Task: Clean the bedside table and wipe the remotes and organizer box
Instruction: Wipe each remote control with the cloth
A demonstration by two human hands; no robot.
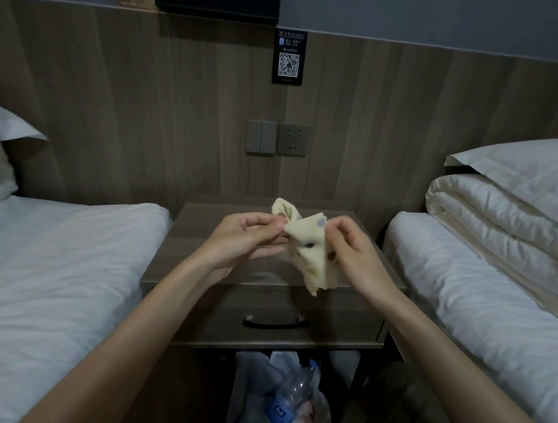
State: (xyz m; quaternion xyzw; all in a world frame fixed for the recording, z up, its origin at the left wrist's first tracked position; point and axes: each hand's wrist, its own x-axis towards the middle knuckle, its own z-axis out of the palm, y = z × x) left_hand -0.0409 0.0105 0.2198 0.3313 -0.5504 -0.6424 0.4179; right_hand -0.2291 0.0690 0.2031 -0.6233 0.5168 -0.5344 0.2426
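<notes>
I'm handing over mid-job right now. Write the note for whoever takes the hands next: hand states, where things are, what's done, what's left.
Left hand: pinches the left edge of the yellow cloth.
Right hand: pinches its right edge.
The cloth is held up over the bedside table, off its top.
Remotes and organizer box: not in view.
Done: the cloth is in hand; whether the top has been wiped cannot be told.
Left: wipe the table top, then find and wipe the remotes and box.
</notes>
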